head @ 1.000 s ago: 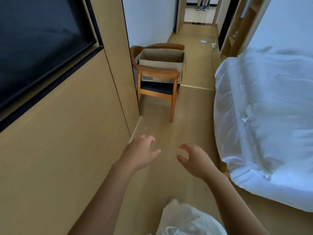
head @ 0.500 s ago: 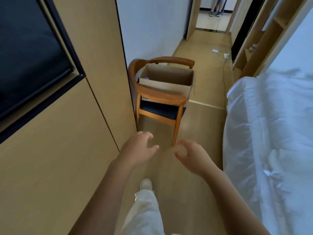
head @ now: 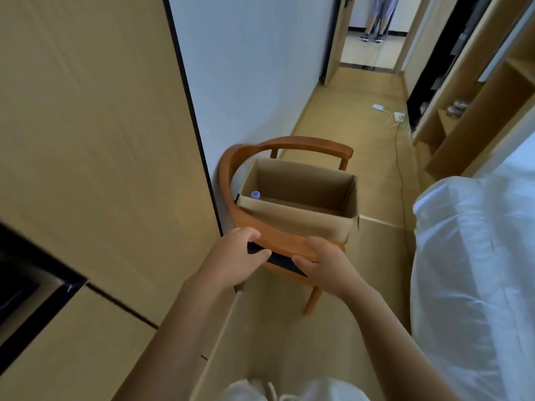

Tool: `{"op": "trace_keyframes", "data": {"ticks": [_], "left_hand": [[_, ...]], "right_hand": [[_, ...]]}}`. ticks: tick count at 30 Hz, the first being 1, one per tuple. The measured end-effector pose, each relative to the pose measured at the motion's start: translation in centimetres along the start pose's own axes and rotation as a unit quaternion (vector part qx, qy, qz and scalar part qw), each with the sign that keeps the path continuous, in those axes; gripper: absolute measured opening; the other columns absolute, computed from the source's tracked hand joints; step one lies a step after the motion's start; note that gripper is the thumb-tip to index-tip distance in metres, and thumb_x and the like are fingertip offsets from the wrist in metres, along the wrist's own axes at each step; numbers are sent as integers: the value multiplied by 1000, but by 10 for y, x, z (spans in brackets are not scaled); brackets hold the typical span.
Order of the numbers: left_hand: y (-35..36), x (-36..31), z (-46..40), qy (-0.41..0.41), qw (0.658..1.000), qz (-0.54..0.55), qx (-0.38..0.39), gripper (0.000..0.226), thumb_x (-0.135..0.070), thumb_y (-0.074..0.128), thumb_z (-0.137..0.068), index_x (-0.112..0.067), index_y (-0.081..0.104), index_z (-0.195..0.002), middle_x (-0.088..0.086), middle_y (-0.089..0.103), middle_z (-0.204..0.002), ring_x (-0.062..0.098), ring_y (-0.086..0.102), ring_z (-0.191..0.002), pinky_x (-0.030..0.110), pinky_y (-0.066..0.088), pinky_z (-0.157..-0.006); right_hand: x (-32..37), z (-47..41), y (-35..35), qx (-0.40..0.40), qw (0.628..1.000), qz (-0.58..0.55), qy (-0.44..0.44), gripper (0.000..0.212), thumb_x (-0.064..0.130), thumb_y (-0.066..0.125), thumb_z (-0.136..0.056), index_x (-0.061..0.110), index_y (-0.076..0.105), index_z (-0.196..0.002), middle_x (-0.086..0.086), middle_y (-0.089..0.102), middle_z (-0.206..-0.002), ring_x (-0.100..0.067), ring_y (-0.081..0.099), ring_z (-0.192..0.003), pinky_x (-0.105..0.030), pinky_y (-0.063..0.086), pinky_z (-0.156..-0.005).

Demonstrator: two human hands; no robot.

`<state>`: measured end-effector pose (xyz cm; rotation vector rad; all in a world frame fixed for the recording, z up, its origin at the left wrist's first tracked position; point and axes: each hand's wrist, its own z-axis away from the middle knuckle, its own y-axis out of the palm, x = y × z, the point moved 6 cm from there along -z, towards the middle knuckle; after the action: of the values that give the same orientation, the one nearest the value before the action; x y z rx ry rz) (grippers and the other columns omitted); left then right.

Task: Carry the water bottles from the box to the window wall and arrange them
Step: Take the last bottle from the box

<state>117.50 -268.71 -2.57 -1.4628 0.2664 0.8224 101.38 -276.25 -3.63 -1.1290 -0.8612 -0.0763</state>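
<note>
Left hand: the left hand (head: pixel 231 260) reaches out in front of the near armrest of the brown wooden armchair (head: pixel 289 244); its fingers are loosely curled with the thumb apart, holding nothing.
Right hand: the right hand (head: pixel 324 263) is just beside the left, fingers bent over the same armrest and thumb below it; whether they actually touch the wood I cannot tell.
Box: an open brown cardboard box (head: pixel 301 218) sits on the armchair's dark seat, between the two armrests.
Bottle: one water bottle's white cap with a blue mark (head: pixel 255 194) shows in the box's near-left corner; the bottle's body is hidden by the box wall.
Surroundings: a tan wood wall panel (head: pixel 95 140) stands on the left, a bed with white bedding (head: pixel 474 256) on the right.
Far end: a white power strip and cable (head: pixel 399 117) lie on the wooden floor, and a person's legs (head: pixel 376 21) show in the doorway.
</note>
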Motion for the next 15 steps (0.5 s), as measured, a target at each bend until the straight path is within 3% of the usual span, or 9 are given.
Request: {"op": "trace_keyframes", "data": {"ticks": [4,6,8,10,13,15], "left_hand": [[-2,12,-44,-15,999,28,11,45,-41,61,-88,-22,53,-128,-7,53,-129,8,50,-115,22,39,-86],[-2,20,-68,-31,998,45,6,43,-42,62,-87,-23,54,-125,-7,54,-126,5,50,-109,21,39,-84],[-3,27,-94,-54,996,68,-2,43,-42,62,-87,-24,54,-125,-10,54,-124,2,49,-104,20,39,-83],[-4,32,-122,-76,994,81,-9,43,-42,61,-87,-24,54,-125,-11,54,-121,2,50,-103,19,39,-82],[-2,41,-158,-121,987,104,-25,30,-38,62,-88,-29,56,-116,-16,52,-111,4,51,-103,17,39,-79],[4,46,-174,-157,979,124,-25,28,-36,62,-88,-31,56,-114,-18,50,-108,3,51,-103,15,38,-79]], "right_hand": [[-1,-70,7,26,999,32,-8,33,35,57,-89,25,55,-121,6,59,-117,-2,48,-84,-9,33,-62],[-2,-107,11,49,998,26,-27,37,34,57,-90,22,54,-124,5,58,-121,-6,54,-95,-12,38,-74],[-4,-144,15,67,997,-2,-33,41,32,59,-89,21,53,-128,11,57,-116,-4,54,-100,-10,37,-80],[-9,-185,24,91,995,-36,-28,38,31,60,-88,23,53,-125,17,54,-105,1,54,-95,-7,36,-71],[-15,-248,39,142,989,-16,-33,37,28,57,-91,20,52,-127,5,58,-117,-12,55,-107,-22,42,-88],[-26,-285,47,160,987,-3,-24,39,28,56,-91,21,49,-129,4,57,-122,-11,54,-107,-26,41,-91]]}}
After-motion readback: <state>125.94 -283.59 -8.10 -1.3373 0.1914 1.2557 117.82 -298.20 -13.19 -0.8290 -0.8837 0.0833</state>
